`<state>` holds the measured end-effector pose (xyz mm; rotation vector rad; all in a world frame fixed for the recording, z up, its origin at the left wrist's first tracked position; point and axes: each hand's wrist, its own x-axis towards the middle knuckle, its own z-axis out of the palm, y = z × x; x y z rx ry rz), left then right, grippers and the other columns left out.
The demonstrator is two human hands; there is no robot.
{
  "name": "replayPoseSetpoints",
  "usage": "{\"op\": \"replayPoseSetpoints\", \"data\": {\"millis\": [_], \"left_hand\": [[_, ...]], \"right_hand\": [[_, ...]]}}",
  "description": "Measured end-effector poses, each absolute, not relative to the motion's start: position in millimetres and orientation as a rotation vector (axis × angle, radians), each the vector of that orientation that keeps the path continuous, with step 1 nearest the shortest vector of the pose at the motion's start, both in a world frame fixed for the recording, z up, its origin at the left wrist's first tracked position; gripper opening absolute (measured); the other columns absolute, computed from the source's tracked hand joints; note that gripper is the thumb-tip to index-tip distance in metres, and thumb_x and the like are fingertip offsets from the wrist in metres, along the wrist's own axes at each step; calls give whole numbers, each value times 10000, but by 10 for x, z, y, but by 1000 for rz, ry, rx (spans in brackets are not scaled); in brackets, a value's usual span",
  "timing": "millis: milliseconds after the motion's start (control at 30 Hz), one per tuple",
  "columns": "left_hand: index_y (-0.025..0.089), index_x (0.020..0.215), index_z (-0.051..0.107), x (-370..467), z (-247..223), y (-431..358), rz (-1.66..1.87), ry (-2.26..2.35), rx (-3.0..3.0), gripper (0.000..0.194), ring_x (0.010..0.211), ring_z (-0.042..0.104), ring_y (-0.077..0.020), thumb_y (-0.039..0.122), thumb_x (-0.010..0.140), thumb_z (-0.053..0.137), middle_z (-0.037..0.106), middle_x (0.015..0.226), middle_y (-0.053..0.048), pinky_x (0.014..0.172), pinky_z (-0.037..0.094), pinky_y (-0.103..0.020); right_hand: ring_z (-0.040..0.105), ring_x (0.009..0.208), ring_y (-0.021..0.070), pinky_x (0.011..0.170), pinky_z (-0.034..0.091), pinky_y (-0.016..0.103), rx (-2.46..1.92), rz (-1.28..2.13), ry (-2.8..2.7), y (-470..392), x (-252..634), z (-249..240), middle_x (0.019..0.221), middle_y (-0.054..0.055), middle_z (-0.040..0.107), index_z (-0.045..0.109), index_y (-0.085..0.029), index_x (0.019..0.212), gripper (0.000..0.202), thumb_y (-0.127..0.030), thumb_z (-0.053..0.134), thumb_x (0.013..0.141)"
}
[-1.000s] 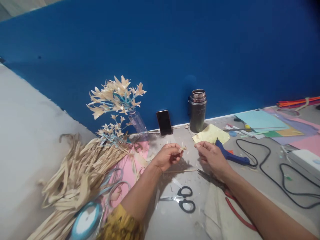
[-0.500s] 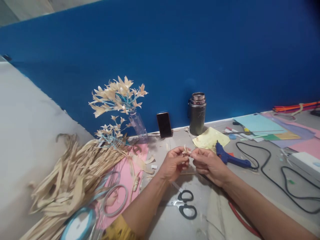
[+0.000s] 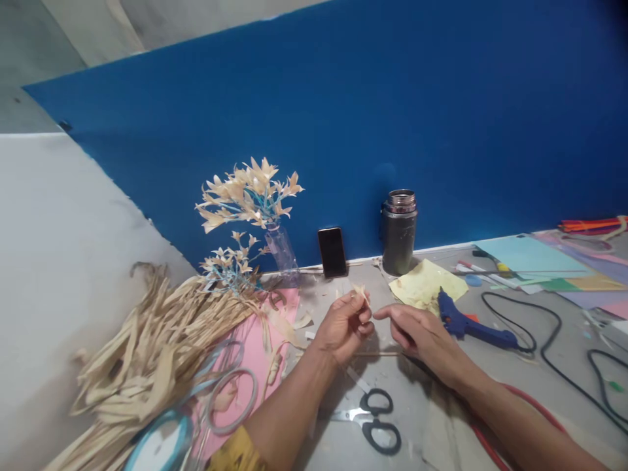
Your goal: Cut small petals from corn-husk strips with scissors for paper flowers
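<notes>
My left hand point(image 3: 346, 324) pinches a small cream husk flower point(image 3: 360, 292) between thumb and fingertips, its petals pointing up. Just to the right is my right hand point(image 3: 422, 330), apart from the flower, its index finger stretched toward it and the other fingers loosely bent; I see nothing in it. Black-handled scissors point(image 3: 377, 415) lie on the table below both hands. A blue glue gun point(image 3: 473, 324) rests beside my right hand, partly over a crumpled yellow paper point(image 3: 426, 281).
Dried husks point(image 3: 147, 353) are heaped at left, beside pink paper point(image 3: 255, 333) and tape rolls point(image 3: 233, 402). Finished husk flowers point(image 3: 250, 193) stand in a clear bottle point(image 3: 282, 252). A phone point(image 3: 332, 252) and a steel flask point(image 3: 399, 235) stand along the blue wall. A black cord point(image 3: 527, 304) loops at right.
My right hand has come away from the flower and moved slightly right, its index finger now extended. The flower stays in my left hand. The whole view has shifted a little.
</notes>
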<state>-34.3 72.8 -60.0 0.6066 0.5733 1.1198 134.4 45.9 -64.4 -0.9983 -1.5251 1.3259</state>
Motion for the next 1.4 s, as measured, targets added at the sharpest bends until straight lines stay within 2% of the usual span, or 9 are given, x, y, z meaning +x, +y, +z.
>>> {"op": "replayPoseSetpoints", "data": {"millis": [133, 300, 400, 1400], "left_hand": [[109, 795, 640, -405, -593, 758, 1097, 538, 637, 307, 570, 423, -38, 294, 670, 852, 522, 757, 4, 473, 313, -161], [103, 795, 643, -427, -576, 749, 1056, 495, 684, 310, 559, 397, -34, 297, 671, 851, 509, 772, -1, 447, 267, -157], [99, 802, 651, -430, -564, 742, 1037, 488, 706, 299, 552, 389, -34, 296, 683, 842, 489, 746, 4, 445, 262, -156], [108, 749, 597, -391, -566, 729, 1086, 499, 649, 389, 539, 369, -28, 282, 582, 902, 507, 731, 14, 452, 259, -157]], "right_hand": [[361, 497, 119, 516, 287, 259, -1056, 1237, -1691, 398, 1342, -567, 519, -80, 396, 611, -185, 1082, 392, -477, 360, 1012], [416, 542, 129, 579, 342, 266, -1069, 1176, -1837, 330, 1322, -511, 540, -65, 401, 606, -198, 811, 414, -415, 320, 1018], [423, 546, 132, 585, 355, 265, -1080, 1200, -1859, 313, 1303, -500, 542, -63, 404, 581, -202, 758, 400, -374, 322, 1009], [407, 511, 132, 555, 373, 252, -1072, 1316, -1824, 320, 1267, -495, 505, -63, 394, 597, -203, 761, 391, -387, 340, 992]]}}
